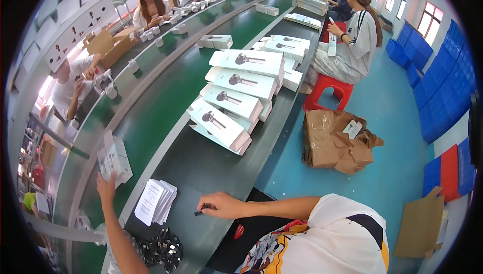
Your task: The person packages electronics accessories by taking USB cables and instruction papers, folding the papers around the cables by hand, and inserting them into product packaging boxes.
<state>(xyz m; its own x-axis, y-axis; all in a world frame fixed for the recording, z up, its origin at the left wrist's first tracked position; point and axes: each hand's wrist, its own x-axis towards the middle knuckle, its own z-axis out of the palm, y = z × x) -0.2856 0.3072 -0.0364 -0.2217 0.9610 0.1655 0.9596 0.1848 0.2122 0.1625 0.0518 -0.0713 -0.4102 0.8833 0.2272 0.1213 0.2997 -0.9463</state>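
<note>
Box [118, 157] sits on the belt [163, 98], left hand [106, 189] touching its near end, whether gripping I cannot tell; right hand [221, 205] pinches a black piece [199, 212]. A weak left hold could let the box slip or twist.

I receive one view, supplied by the head-worn camera. It looks from head height, forward and steeply down over the bench [193, 168]. The wide lens bows straight edges and leaves dark curved borders at both sides. At close range, the lower half covers the wearer's left hand [106, 188], right hand [220, 206] and shirt [334, 229]. Toward the top, I see along the room to distant windows [430, 20]; the floor [284, 173] shows right of centre.
</note>
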